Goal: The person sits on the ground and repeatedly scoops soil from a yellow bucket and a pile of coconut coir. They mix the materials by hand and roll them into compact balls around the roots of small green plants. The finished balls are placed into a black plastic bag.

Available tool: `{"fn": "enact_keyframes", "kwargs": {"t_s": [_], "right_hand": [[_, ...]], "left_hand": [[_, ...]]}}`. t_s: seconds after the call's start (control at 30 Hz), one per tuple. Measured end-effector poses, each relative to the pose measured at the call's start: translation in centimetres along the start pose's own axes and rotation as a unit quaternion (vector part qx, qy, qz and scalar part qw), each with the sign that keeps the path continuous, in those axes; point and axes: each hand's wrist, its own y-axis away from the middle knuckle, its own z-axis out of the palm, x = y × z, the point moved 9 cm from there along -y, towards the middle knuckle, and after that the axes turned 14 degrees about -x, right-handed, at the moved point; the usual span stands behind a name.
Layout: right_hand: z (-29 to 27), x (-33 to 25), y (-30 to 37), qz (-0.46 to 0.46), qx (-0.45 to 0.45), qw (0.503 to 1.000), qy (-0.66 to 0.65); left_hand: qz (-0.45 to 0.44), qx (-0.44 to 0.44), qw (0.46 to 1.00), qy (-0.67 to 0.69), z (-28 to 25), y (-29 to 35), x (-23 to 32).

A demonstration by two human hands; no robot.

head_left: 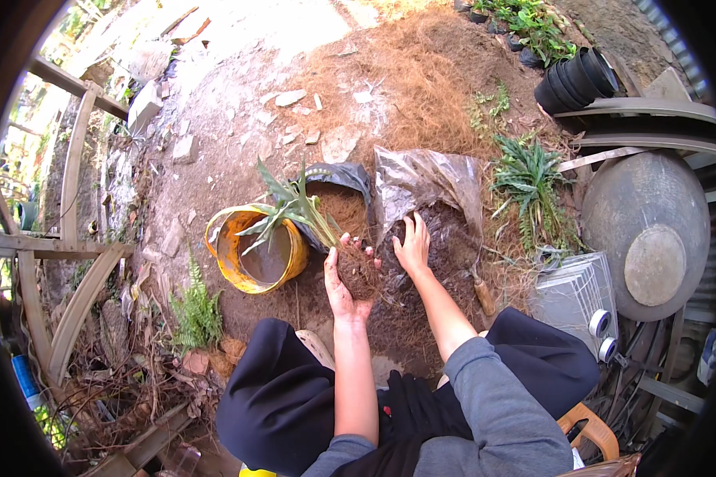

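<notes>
My left hand [347, 290] is closed around the fibrous root ball of a leafy plant [294, 203], whose long green leaves lean up and left over the yellow bucket. My right hand [413, 248] reaches to the near side of a clear plastic bag [431, 175] with dark soil [445, 238] at its mouth. Its fingers are stretched out and slightly apart, with nothing seen in them. The yellow bucket [294, 258] holds murky water. Between bucket and bag stands a black bag [350, 176] filled with brown fibre. A tool's wooden handle [483, 295] sticks out beside the soil.
Cut green plants [529, 179] lie in a bundle to the right, near a grey crate-like box [573, 298] and a big round basin [648, 238]. Stacked black pots [577, 82] are at the far right. A small fern [195, 310] grows left of my knee. Stones and brown fibre are scattered ahead.
</notes>
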Motion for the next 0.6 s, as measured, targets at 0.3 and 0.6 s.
{"fn": "enact_keyframes", "kwargs": {"t_s": [0.3,0.6], "right_hand": [[3.3,1.2,2.2,-0.144,-0.096,0.984,0.049],[-0.6,5.0,3.2,0.017,-0.037,0.999,-0.010]], "left_hand": [[0.003,0.002,1.000,-0.019,0.8,0.1,0.0],[-0.010,-0.020,1.000,-0.012,0.6,0.1,-0.5]]}}
